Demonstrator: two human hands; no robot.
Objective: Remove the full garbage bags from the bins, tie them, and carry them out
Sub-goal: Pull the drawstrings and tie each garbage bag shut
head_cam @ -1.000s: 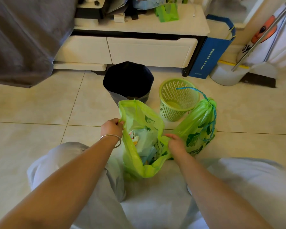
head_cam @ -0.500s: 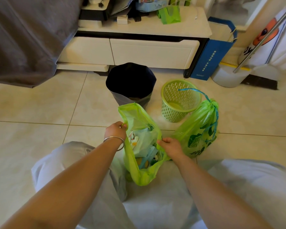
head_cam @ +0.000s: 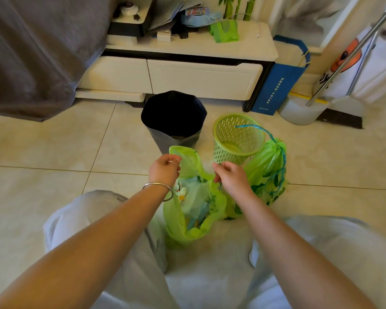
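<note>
An open green garbage bag (head_cam: 194,221) full of rubbish stands on the floor between my knees. My left hand (head_cam: 164,169) pinches the bag's rim at its left side. My right hand (head_cam: 231,176) pinches the rim at its right side, and the mouth is spread between them. To the right, a second green garbage bag (head_cam: 266,170) stands tied shut with a blue drawstring. Behind it sits an emptied green mesh bin (head_cam: 237,138). A grey bin with a dark liner (head_cam: 173,121) stands behind the open bag.
A low white cabinet (head_cam: 187,72) with clutter on top runs along the back. A blue paper bag (head_cam: 279,85) leans at its right end, beside a white dustpan and broom (head_cam: 310,108). Grey bedding (head_cam: 31,52) hangs at the left. Tiled floor lies all around.
Both hands have risen along the open bag's rim. My right hand moved up from the low right edge to the upper rim, pulling the mouth higher.
</note>
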